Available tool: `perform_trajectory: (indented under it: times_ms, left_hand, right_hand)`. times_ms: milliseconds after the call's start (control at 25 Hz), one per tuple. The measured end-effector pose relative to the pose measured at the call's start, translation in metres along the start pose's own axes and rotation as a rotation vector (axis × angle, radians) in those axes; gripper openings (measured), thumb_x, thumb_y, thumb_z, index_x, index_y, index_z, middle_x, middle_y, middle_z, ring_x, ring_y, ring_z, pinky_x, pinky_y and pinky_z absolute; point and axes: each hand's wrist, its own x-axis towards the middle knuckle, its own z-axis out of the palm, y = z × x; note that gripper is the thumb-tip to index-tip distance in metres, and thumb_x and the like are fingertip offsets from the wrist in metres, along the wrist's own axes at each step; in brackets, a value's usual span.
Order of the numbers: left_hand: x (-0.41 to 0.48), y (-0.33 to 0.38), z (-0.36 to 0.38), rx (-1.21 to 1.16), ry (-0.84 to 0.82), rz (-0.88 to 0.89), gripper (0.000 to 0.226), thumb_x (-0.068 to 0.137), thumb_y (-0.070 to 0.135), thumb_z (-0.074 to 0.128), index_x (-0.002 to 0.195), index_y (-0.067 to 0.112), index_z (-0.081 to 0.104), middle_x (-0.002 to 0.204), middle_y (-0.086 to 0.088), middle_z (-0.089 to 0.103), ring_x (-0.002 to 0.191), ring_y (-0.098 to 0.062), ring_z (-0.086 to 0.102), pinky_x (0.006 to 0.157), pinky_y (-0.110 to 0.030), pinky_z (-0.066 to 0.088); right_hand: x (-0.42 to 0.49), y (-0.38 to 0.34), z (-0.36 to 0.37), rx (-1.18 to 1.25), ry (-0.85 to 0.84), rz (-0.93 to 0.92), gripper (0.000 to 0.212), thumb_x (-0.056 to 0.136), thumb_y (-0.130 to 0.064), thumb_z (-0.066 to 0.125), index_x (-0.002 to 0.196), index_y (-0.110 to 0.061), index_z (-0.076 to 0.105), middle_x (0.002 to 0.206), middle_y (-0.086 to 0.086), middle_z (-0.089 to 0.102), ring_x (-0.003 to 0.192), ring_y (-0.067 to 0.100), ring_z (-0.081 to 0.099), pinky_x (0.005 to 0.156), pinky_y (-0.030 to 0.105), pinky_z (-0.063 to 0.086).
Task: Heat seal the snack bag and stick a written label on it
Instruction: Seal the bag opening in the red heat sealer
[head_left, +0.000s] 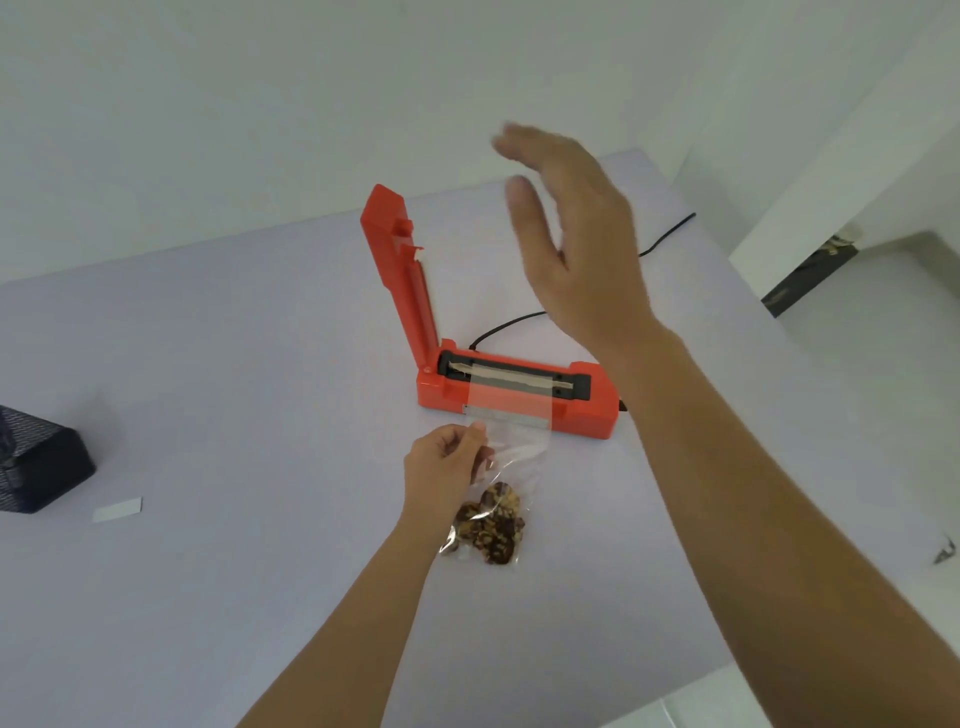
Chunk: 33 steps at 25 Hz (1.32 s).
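Note:
A red heat sealer (582, 413) sits mid-table with its lid (397, 275) raised upright. A clear snack bag (511, 447) holding brown snacks lies in front of it, its open top draped over the sealing strip (524, 378). My left hand (441, 467) pinches the bag's left edge just below the sealer. My right hand (576, 244) hovers in the air above and to the right of the raised lid, fingers spread, holding nothing. A small white label (117, 510) lies flat at the left of the table.
A dark mesh container (36, 462) stands at the table's left edge, next to the label. The sealer's black cord (665, 239) runs off toward the back right. The pale table (234, 364) ends at the right and near sides.

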Motion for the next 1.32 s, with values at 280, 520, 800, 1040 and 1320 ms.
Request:
perform_trajectory:
  times_ms: [280, 520, 800, 1040, 1320]
  left_hand:
    - [0.007, -0.003, 0.003, 0.073, 0.021, -0.018, 0.034, 0.087, 0.030, 0.061, 0.068, 0.002, 0.066, 0.062, -0.006, 0.071, 0.063, -0.018, 0.066, 0.083, -0.049, 0.055]
    - [0.009, -0.001, 0.003, 0.095, 0.040, -0.029, 0.032, 0.087, 0.026, 0.061, 0.068, 0.001, 0.066, 0.059, -0.002, 0.070, 0.062, -0.018, 0.064, 0.084, -0.048, 0.055]
    - [0.009, 0.003, 0.004, 0.107, 0.027, -0.043, 0.031, 0.087, 0.028, 0.061, 0.067, 0.005, 0.067, 0.063, -0.006, 0.070, 0.064, -0.022, 0.063, 0.084, -0.049, 0.055]
    - [0.011, 0.002, 0.004, 0.108, 0.031, -0.032, 0.034, 0.087, 0.027, 0.062, 0.068, 0.000, 0.065, 0.059, -0.004, 0.069, 0.062, -0.019, 0.064, 0.083, -0.048, 0.056]
    - [0.009, 0.003, 0.004, 0.097, 0.033, -0.012, 0.039, 0.088, 0.026, 0.061, 0.077, -0.012, 0.060, 0.062, -0.013, 0.067, 0.056, -0.013, 0.063, 0.082, -0.046, 0.056]
  right_hand:
    - [0.016, -0.004, 0.019, -0.126, -0.528, -0.265, 0.039, 0.098, -0.026, 0.037, 0.133, -0.013, 0.049, 0.142, 0.003, 0.047, 0.138, 0.021, 0.031, 0.111, 0.039, 0.021]
    - [0.018, -0.003, 0.011, -0.227, -0.480, -0.349, 0.041, 0.096, -0.037, 0.042, 0.127, -0.013, 0.053, 0.122, 0.010, 0.055, 0.112, 0.022, 0.052, 0.099, 0.028, 0.029]
    - [-0.007, 0.020, -0.015, -0.179, -0.444, -0.105, 0.022, 0.094, -0.020, 0.047, 0.084, -0.002, 0.054, 0.089, 0.011, 0.058, 0.073, 0.025, 0.051, 0.070, 0.036, 0.044]
    - [-0.054, 0.053, -0.035, -0.280, -0.575, 0.239, 0.043, 0.091, -0.014, 0.031, 0.129, -0.014, 0.051, 0.138, 0.002, 0.052, 0.132, 0.015, 0.040, 0.108, 0.026, 0.026]
    - [-0.103, 0.086, -0.025, -0.430, -0.557, 0.380, 0.044, 0.098, -0.027, 0.026, 0.129, -0.010, 0.052, 0.137, 0.006, 0.052, 0.135, 0.019, 0.038, 0.110, 0.035, 0.025]
